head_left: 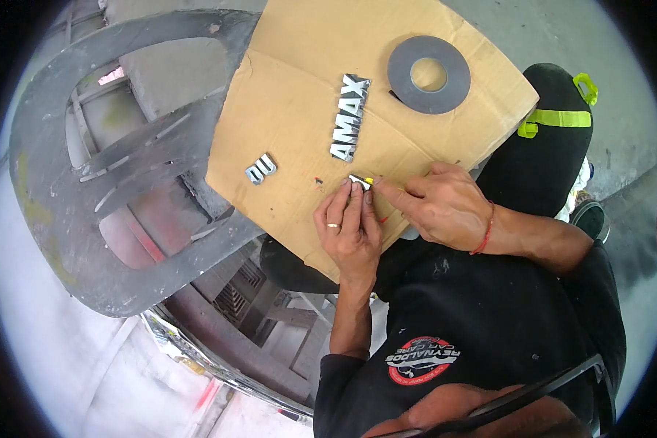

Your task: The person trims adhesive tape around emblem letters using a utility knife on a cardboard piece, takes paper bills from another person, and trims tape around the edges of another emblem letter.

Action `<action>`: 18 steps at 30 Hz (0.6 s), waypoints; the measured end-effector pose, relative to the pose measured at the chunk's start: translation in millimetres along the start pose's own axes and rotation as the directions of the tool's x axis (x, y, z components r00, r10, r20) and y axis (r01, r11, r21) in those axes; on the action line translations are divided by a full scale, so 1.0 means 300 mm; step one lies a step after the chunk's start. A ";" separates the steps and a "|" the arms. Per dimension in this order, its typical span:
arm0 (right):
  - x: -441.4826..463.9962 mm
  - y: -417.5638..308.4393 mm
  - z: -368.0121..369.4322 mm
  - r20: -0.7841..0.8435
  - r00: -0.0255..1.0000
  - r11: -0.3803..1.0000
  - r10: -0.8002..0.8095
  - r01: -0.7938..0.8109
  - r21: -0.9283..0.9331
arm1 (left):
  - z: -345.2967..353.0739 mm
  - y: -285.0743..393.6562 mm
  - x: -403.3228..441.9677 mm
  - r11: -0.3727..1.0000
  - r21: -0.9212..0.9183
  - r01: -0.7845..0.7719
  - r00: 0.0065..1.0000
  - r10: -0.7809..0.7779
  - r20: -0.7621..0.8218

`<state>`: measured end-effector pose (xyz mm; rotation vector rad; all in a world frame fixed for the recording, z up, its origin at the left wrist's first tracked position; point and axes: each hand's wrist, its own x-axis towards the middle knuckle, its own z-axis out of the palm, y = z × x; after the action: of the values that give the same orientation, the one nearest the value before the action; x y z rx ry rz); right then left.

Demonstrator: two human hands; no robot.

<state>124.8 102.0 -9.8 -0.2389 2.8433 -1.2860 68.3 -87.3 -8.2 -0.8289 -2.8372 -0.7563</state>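
Note:
My left hand [350,230], with a ring on one finger, has its fingers bent and pressed on a small chrome emblem piece [359,182] lying on cardboard [285,95]. Close beside it, my right hand [438,204] is closed in a pinch, its index finger reaching to the same piece. A tiny yellow and black item [369,181] shows at that fingertip; its kind is unclear. Above the hands lie chrome letters reading AMAX [350,117]. A shorter chrome letter piece [261,168] sits to the left. A roll of dark grey tape [445,91] lies at upper right.
Small red and dark scraps [318,182] are scattered near my left hand. A grey, scuffed panel with cut-out openings [44,175] stands left of the cardboard. My knee, with a bright yellow strap [562,118], is at the right under the cardboard's edge.

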 end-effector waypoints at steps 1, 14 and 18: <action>0.001 -0.003 -0.002 0.022 1.000 1.000 -0.002 0.003 -0.009 | -0.003 -0.001 -0.002 1.000 -0.001 0.003 1.000 -0.003 0.002; -0.084 -0.028 -0.077 0.072 0.997 0.998 0.015 -0.011 -0.065 | 0.002 0.003 0.002 1.000 0.004 0.009 1.000 -0.009 -0.009; -0.033 -0.022 -0.043 0.025 0.999 0.999 0.031 -0.031 -0.031 | -0.002 0.002 -0.003 1.000 0.008 0.005 1.000 -0.005 -0.006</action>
<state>134.4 108.8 3.3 -0.2092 2.8357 -1.2259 69.4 -87.6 -7.6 -0.8176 -2.8356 -0.7460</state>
